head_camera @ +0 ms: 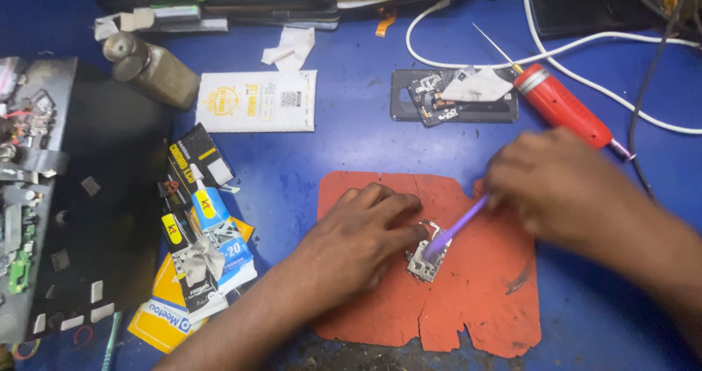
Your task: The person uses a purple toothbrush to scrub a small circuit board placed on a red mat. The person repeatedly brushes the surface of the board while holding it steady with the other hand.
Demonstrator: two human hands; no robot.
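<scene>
A small circuit board (426, 254) lies near the middle of a torn red-orange mat (468, 298) on the blue table (351, 159), and it is pinned there by the left hand (358, 239), whose fingers are pressed together on the board's left edge, apparently so that it does not slide. A purple brush (455, 228) is clamped in the closed fingers of the right hand (556, 188) and is slanted down to the left, so that its tip touches the top of the board; the angle seems chosen to keep the hand clear of the work. The mat is presumably laid under the board to shield the table. Just beyond the right hand, a red-handled tool (559, 106) with a thin metal tip is laid across the table, within easy reach. To its left, an opened phone body (453, 95) is set face down, and a folded white scrap and loose parts are held in its shell. Further left a white packet (257, 100) and a metal bottle (150, 67) are placed. At the near left, glue tubes and their cartons (201, 225) are heaped beside a black tray (80, 195) in which small parts and boards are kept. White cables (585, 49) are looped at the far right.
</scene>
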